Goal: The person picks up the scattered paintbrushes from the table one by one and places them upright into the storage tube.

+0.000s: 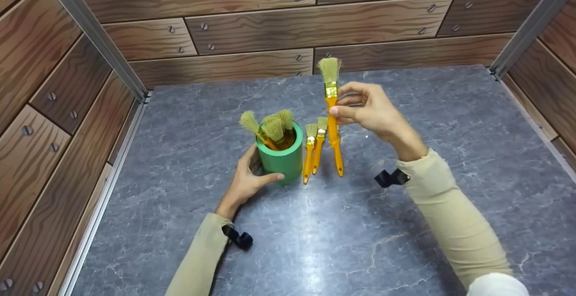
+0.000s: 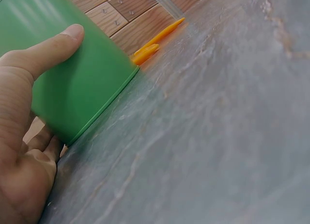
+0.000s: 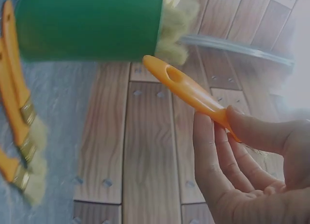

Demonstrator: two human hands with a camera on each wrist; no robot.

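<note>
My left hand (image 1: 245,181) holds a green cylindrical cup (image 1: 288,165) upright on the table, thumb across the near side and fingers round the far left side. Several paintbrushes (image 1: 273,127) stand in the cup with their pale bristles up. To the right of the cup, my right hand (image 1: 371,109) pinches another paintbrush (image 1: 332,116) by its orange handle, between thumb and fingers. Its bristles point up, and in the right wrist view its holed handle end (image 3: 179,81) is free. Three more paintbrushes (image 3: 17,103) lie beside the cup; the held one partly hides one of them in the head view.
The grey marbled table (image 1: 360,224) reaches to wood-patterned walls (image 1: 252,30) at the back and both sides. Metal posts (image 1: 96,35) stand at the back corners. A black wrist camera (image 1: 390,178) sticks out from each sleeve.
</note>
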